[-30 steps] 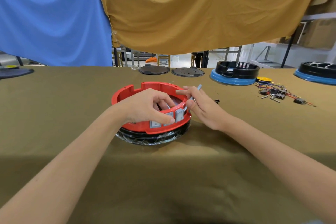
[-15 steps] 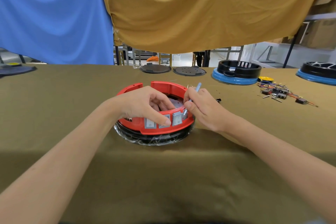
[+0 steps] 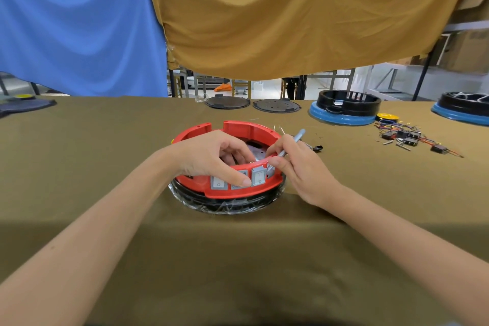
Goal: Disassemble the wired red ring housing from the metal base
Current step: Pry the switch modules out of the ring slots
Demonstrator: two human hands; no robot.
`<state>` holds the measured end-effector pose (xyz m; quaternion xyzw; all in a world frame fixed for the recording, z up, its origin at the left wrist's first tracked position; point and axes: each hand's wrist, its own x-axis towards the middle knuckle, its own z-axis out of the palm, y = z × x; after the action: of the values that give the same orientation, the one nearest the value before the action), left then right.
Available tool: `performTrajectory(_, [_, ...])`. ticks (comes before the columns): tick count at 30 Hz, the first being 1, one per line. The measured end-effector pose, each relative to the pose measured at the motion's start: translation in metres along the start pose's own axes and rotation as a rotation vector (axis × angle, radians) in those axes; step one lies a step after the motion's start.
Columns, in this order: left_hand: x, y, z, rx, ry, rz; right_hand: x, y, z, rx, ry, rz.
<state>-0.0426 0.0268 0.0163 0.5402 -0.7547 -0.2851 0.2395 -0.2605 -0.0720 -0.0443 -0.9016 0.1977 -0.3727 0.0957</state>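
A red ring housing (image 3: 248, 128) with grey rocker switches (image 3: 258, 174) on its front wall sits on a black, plastic-wrapped base (image 3: 227, 204) in the middle of the table. My left hand (image 3: 211, 156) grips the ring's front wall, thumb over the switches and fingers curled inside. My right hand (image 3: 299, 167) holds a thin grey tool (image 3: 297, 137) like a pen, its tip down at the ring's right front rim. The ring's inside is mostly hidden by my hands.
An olive cloth (image 3: 238, 259) covers the table. Two dark round lids (image 3: 227, 102) lie at the back. Black housings on blue bases (image 3: 344, 108) stand back right, with loose wired switches and screws (image 3: 407, 137) beside them. Blue and mustard cloths hang behind.
My right hand has shifted slightly with the tool at the ring's right front rim. My left hand keeps its grip on the front wall.
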Motion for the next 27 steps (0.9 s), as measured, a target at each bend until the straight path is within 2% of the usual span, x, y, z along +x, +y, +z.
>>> performTrajectory(8, [0.000, 0.000, 0.000, -0.008, 0.006, -0.012, 0.000, -0.010, -0.001, -0.016, 0.015, -0.108])
performTrajectory(17, [0.000, -0.001, -0.001, -0.060, 0.002, -0.015, 0.013, -0.014, 0.007, 0.024, 0.043, -0.060])
performTrajectory(22, [-0.001, 0.000, 0.000, -0.040, 0.013, -0.005, 0.007, -0.007, 0.003, 0.021, 0.044, -0.111])
performTrajectory(27, [-0.001, 0.000, 0.001, -0.025, 0.015, -0.005, 0.005, -0.005, -0.003, 0.138, 0.047, -0.014])
